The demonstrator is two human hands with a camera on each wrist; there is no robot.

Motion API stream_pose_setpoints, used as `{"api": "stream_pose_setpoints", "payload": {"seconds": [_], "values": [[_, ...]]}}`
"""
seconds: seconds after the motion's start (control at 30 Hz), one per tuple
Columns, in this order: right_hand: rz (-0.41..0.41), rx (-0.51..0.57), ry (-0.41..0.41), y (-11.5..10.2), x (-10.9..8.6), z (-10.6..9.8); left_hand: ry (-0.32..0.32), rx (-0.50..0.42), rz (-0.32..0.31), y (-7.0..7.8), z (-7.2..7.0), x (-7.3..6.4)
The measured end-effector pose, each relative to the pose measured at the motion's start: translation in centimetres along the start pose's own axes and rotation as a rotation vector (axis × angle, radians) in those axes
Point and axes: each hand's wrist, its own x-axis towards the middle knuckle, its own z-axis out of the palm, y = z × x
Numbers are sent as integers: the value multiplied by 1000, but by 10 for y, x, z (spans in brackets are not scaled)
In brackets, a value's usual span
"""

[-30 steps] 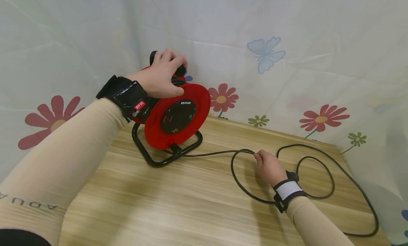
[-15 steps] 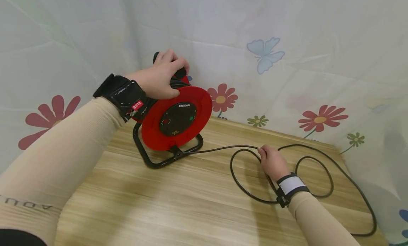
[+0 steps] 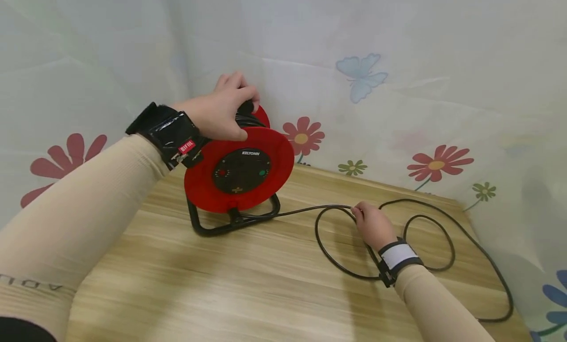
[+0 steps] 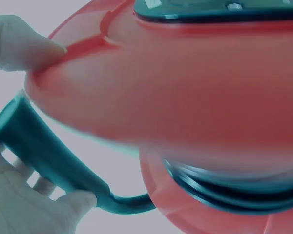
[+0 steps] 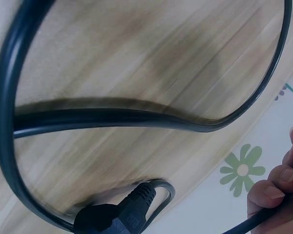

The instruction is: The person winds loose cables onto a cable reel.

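A red cable reel (image 3: 199, 189) with a black socket panel stands on a black tube frame (image 3: 217, 231) at centre left. My left hand (image 3: 221, 110) is on top of it. In the left wrist view its fingers curl round the black handle (image 4: 53, 151), and the thumb rests against the red disc's rim (image 4: 78, 73). To the right, my right hand (image 3: 374, 226) pinches the black cable (image 3: 305, 209) that runs out from the foot of the reel. The right wrist view shows the curled fingers around the cable (image 5: 256, 217) at its lower right.
Loose loops of cable (image 3: 325, 251) lie on the wooden tabletop (image 3: 248, 288) around and beyond my right hand. A black plug (image 5: 132, 209) shows among them in the right wrist view. A white flower-printed curtain (image 3: 288, 46) closes off the back and sides.
The reel has swivelled, so its socket face points more towards me. My left hand stays on the handle. The cable from the reel now runs to my right hand a little higher.
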Motion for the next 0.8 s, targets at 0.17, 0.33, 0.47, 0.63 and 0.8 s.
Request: {"api": "stream_pose_setpoints", "payload": {"seconds": [0.17, 0.33, 0.47, 0.63, 0.8], "values": [[-30, 9, 4, -4, 7, 0, 11, 14, -85, 5, -1, 2], [-43, 7, 4, -8, 15, 0, 152, 117, -264, 14, -3, 9], [-53, 16, -3, -11, 19, 2, 151, 203, -424, 19, -8, 16], [-53, 26, -26, -13, 23, 7, 16, 274, -497, 24, -15, 21], [-62, 45, -60, -8, 23, 8, -6, 279, -486, 25, -9, 23]]}}
